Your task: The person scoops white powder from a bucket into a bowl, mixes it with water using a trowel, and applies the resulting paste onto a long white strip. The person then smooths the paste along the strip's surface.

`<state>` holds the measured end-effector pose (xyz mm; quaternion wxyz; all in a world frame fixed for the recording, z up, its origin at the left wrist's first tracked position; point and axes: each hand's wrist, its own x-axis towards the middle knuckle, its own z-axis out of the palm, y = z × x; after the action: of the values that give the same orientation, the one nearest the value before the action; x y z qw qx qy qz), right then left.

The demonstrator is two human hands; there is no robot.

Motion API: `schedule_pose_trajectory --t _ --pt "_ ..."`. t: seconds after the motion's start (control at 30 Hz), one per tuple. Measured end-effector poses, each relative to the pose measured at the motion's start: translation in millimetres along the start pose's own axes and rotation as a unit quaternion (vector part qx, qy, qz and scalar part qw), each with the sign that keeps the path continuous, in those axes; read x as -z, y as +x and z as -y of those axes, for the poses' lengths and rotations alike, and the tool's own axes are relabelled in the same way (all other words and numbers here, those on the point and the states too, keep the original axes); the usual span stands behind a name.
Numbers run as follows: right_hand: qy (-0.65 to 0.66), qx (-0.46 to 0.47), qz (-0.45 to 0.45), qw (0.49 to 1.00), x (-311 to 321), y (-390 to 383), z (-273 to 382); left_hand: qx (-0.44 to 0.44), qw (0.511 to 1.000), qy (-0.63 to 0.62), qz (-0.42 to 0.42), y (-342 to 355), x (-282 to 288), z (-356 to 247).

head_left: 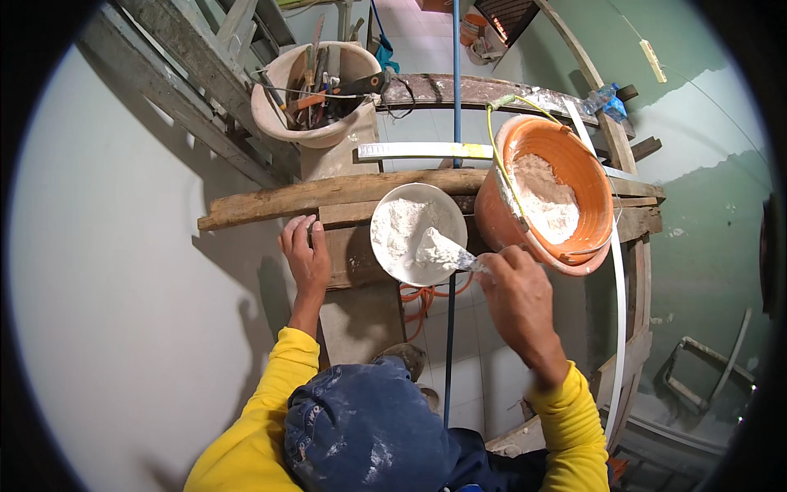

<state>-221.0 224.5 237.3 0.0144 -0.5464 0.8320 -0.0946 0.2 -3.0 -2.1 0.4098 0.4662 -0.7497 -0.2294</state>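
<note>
My right hand (518,299) is closed round the handle of a small trowel (443,251), whose blade is caked in white powder. The blade lies over a round white bowl (379,261) holding white powder (402,225). The handle itself is mostly hidden by my fingers. My left hand (307,256) is empty, its fingers and thumb apart, resting at the end of a wooden plank (348,215) left of the bowl. Right of the bowl, a tilted orange bucket (497,215) contains more pale powder (545,201).
A pale bucket of hand tools (270,123) stands at the back left beside a ladder (184,70). A rough beam (279,199) runs behind the bowl. An upright blue pole (457,74), a white strip (422,150) and a plastic bottle (602,100) are farther back. An orange cord (422,305) hangs below.
</note>
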Motion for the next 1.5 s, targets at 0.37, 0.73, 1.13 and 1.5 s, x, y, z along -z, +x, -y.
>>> schedule_pose_trajectory --t 0.37,0.73,1.13,1.5 --pt "-0.119 0.073 -0.03 0.99 -45.5 -8.6 -1.5 0.005 1.0 -0.006 -0.004 -0.8 -2.4 2.9" --pt "-0.072 0.097 0.017 0.993 -40.2 -5.7 -7.0 0.004 1.0 0.001 0.004 -0.9 -1.6 1.0" --pt "-0.008 -0.023 -0.064 0.998 47.6 8.1 20.5 0.007 1.0 0.003 0.002 -2.1 0.0 1.8" --pt "-0.265 -0.016 -0.044 0.963 60.7 60.6 -180.2 -0.012 1.0 0.009 0.005 1.2 -11.0 0.7"
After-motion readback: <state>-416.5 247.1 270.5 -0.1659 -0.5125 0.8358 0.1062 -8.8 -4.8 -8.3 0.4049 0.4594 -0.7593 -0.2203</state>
